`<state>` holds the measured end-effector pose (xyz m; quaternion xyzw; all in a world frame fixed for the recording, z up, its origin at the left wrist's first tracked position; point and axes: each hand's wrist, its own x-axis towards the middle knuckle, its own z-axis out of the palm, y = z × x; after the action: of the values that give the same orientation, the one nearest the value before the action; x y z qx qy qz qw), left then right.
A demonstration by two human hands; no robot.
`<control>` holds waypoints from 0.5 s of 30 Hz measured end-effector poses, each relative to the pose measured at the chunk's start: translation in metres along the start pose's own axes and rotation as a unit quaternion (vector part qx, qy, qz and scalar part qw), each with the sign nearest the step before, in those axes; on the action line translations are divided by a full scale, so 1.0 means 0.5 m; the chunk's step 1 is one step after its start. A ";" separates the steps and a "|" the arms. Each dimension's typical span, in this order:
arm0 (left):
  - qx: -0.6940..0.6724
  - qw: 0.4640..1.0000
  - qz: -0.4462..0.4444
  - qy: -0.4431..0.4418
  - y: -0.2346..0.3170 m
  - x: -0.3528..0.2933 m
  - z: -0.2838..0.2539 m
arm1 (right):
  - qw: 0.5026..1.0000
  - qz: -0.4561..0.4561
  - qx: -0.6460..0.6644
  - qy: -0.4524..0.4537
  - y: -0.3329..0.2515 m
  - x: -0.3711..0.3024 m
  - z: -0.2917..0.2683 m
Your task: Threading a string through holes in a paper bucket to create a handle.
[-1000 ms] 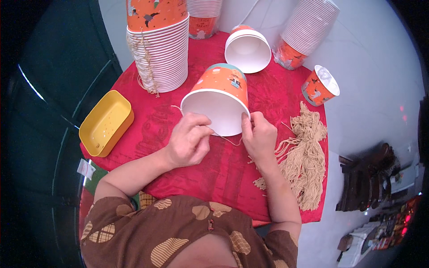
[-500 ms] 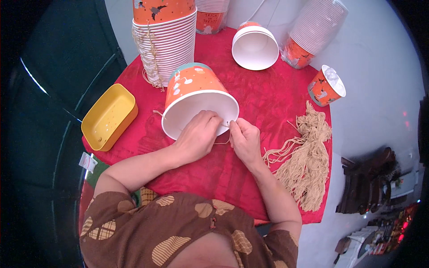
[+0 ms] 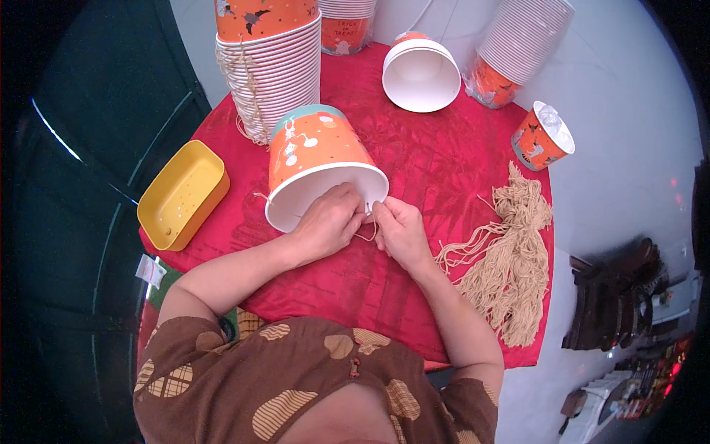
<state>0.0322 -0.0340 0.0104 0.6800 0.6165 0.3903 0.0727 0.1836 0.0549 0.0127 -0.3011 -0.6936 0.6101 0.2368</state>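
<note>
An orange paper bucket (image 3: 319, 148) with a teal base and white rim lies tipped on the table, its open mouth facing me. My left hand (image 3: 330, 218) reaches into the mouth, fingers curled together at the inner wall by the right rim; what they hold is hidden. My right hand (image 3: 400, 228) pinches tan twine (image 3: 367, 237) at the rim's right side, close to the left fingertips. The twine hangs in a small loop between both hands. Another short twine end (image 3: 260, 196) sticks out at the rim's left side.
A tall stack of nested buckets (image 3: 277, 81) with twine stands behind left. A yellow tub (image 3: 183, 196) sits at the left edge, a bundle of cut twine (image 3: 514, 259) at right. Farther back are tipped buckets (image 3: 421, 78), a wrapped stack (image 3: 510, 55) and a small cup (image 3: 542, 137).
The bucket has turned and tilted slightly, its mouth shifting a little left. Both hands stay at the rim, and the twine loop between them shows more.
</note>
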 end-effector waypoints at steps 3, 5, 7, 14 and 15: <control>-0.016 1.000 -0.016 -0.009 0.002 0.000 -0.002 | 1.000 -0.003 0.001 0.003 0.000 0.000 -0.002; -0.027 0.999 -0.026 -0.009 0.003 0.000 -0.003 | 1.000 0.005 -0.025 -0.003 0.007 0.000 -0.008; -0.048 0.998 -0.031 0.000 0.002 -0.001 -0.004 | 0.999 0.013 -0.052 -0.010 0.010 0.000 -0.013; -0.054 0.998 -0.039 -0.004 0.006 -0.001 -0.007 | 0.996 -0.040 -0.085 0.001 0.030 0.003 -0.024; -0.059 0.998 -0.038 -0.003 0.006 0.000 -0.008 | 0.995 -0.053 -0.086 0.015 0.028 0.003 -0.023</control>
<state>0.0323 -0.0362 0.0149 0.6520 0.6173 0.4210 0.1292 0.1922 0.0651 0.0002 -0.2922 -0.7551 0.5300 0.2522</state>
